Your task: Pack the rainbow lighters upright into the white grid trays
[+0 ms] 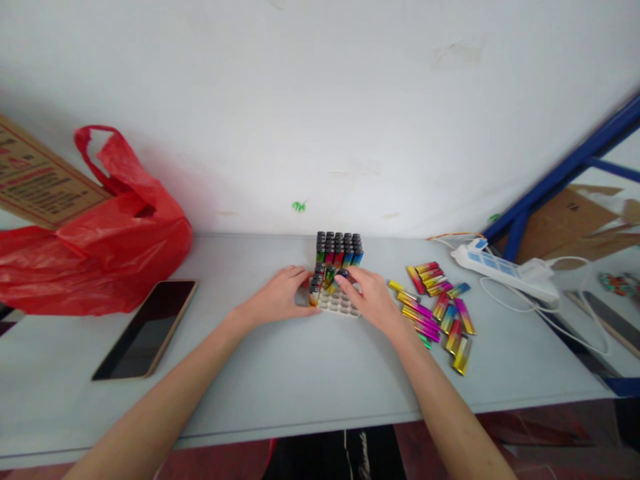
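A white tray with rows of round holes (pixel 337 303) lies on the table in front of me. Upright lighters with black tops and shiny coloured bodies (pixel 339 248) fill its far rows, and a few more (pixel 316 283) stand along its left side. My left hand (pixel 283 295) grips the tray's left edge, thumb at the near corner and fingers beside the lighters. Over the holes, my right hand (pixel 367 293) pinches a dark-topped lighter (pixel 342 273) that leans slightly; its lower end is hard to make out.
Shiny two-coloured cylinders (pixel 440 313) lie loose at the right. Behind them sit a white power strip (pixel 505 267) with cables and a blue metal frame (pixel 565 173). On the left are a phone (pixel 147 330), a red plastic bag (pixel 125 233) and a cardboard box (pixel 45 177).
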{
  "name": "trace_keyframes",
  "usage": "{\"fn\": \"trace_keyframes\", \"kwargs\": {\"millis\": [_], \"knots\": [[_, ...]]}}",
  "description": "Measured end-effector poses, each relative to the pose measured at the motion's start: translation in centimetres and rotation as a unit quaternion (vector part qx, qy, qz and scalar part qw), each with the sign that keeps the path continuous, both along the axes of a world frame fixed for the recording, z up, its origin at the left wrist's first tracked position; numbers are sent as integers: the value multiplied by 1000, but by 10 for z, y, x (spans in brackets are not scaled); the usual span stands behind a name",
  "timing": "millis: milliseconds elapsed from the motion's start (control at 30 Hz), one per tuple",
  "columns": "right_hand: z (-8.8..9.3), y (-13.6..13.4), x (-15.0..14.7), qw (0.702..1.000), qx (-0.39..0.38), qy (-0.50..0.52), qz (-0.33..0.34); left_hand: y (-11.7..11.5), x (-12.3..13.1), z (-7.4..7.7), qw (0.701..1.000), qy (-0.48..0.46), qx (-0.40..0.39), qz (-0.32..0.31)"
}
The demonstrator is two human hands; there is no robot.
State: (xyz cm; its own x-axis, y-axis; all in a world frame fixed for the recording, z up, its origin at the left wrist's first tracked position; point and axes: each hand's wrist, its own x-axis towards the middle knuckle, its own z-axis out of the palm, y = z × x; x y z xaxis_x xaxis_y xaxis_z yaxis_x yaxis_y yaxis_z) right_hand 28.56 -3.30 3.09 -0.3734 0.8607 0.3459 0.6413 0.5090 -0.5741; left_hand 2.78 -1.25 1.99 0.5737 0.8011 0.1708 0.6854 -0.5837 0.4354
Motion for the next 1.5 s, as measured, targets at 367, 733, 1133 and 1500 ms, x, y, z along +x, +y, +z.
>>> {"fn": "trace_keyframes", "kwargs": {"millis": [367,733,1133,1500], "knots": [[2,-3,-18,976,48,-209,-37,2,0,-1,1000,8,2,-4],[11,-18,32,984,34,-147,-94,6,-1,-4,1000,24,14,-9],[-14,-118,140,976,44,-156,-146,7,-2,-4,1000,20,16,-9],[-7,-96,97,975,-24,76,-206,5,-2,-3,1000,23,21,-1]]}}
